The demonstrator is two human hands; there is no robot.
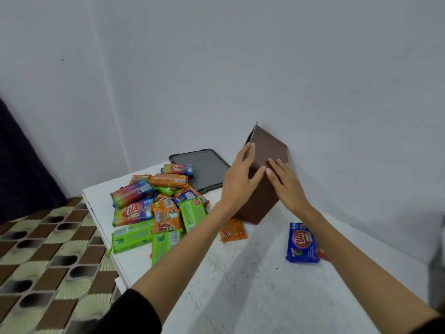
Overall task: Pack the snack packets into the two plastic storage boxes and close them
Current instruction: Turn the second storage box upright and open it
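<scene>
On the box, left hand and right hand seemingly lie flat.

Left hand and right hand, both bare. Black sleeve ends near left elbow; dark sleeve edge on right arm.

Both arms reach forward, forearms bare, with dark sleeves near the elbows. Left hand: fingers straight and together, pointing up, thumb spread to the right, palm against the brown box. Right hand: fingers straight, laid flat on the same box, fingertips just beside the left thumb.
</scene>
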